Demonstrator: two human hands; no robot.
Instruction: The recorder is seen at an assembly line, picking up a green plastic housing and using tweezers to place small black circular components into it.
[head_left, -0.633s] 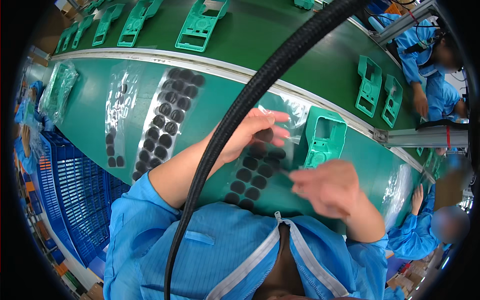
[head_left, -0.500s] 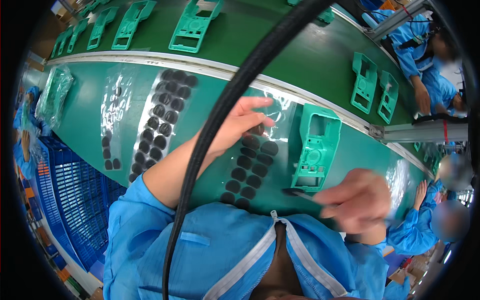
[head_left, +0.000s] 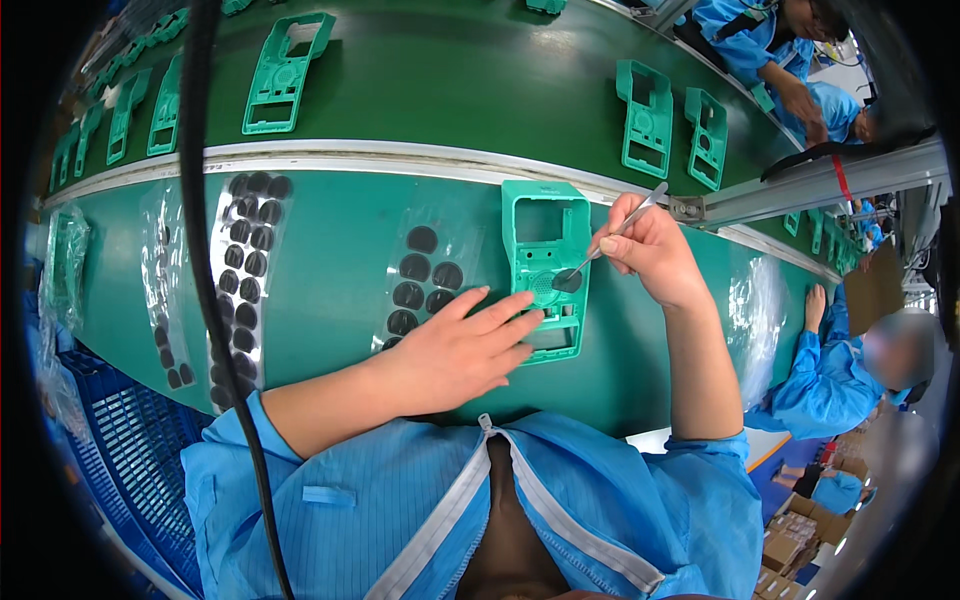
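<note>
At the far left a crumpled clear plastic bag point(head_left: 68, 265) lies on the green worktable point(head_left: 630, 370); what it holds, if anything, cannot be told. Below it a slatted blue crate point(head_left: 125, 440) stands past the table edge, clear film at its upper corner, its inside hard to make out. Next comes a narrow clear strip point(head_left: 163, 290), its few dark discs mostly at the lower end, then a wider white-backed sheet point(head_left: 262, 340) filled with paired rows of black discs. A third, clear sheet point(head_left: 455, 240) carries more discs, its lower part hidden by the left arm. The left hand point(head_left: 465, 345) is flat with fingers spread, gripping nothing, fingertips on the lower left of a green housing point(head_left: 545, 258) that lies on the table, its upper opening bare. Over the housing's round grille is a black disc point(head_left: 567, 281) at the tip of metal tweezers point(head_left: 628, 223), pinched between the closed fingers of the right hand point(head_left: 650, 250). Farther right lies clear plastic wrapping point(head_left: 755, 310), near a co-worker's hand point(head_left: 816, 305) resting on the table
</note>
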